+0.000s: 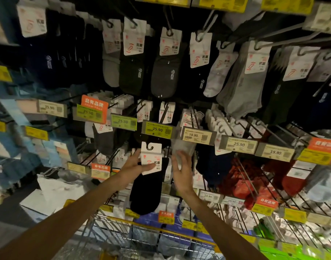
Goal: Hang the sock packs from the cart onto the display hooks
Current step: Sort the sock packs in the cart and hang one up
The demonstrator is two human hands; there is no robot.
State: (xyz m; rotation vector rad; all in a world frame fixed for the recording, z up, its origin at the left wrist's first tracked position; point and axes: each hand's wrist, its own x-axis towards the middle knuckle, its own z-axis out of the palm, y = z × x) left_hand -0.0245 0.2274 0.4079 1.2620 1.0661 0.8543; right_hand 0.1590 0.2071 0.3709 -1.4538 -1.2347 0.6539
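Grips with the left hand (134, 166), near 7 o'clock from centre, a black sock pack (148, 177), thumb and fingers pinching its white card; not yet hung. Raises the right hand (181, 173) just beside, at 3 o'clock of the pack, fingers spread, blurred, holding nothing. Seems well along: display hooks (207, 23) at 12 o'clock mostly filled. Cannot tell what remains in the cart (160, 231) at 6 o'clock.

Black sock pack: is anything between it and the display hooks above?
Yes: the yellow 25.90 price tag sits directly above the black sock pack, in its upward path. The left hand holds the pack just below it.
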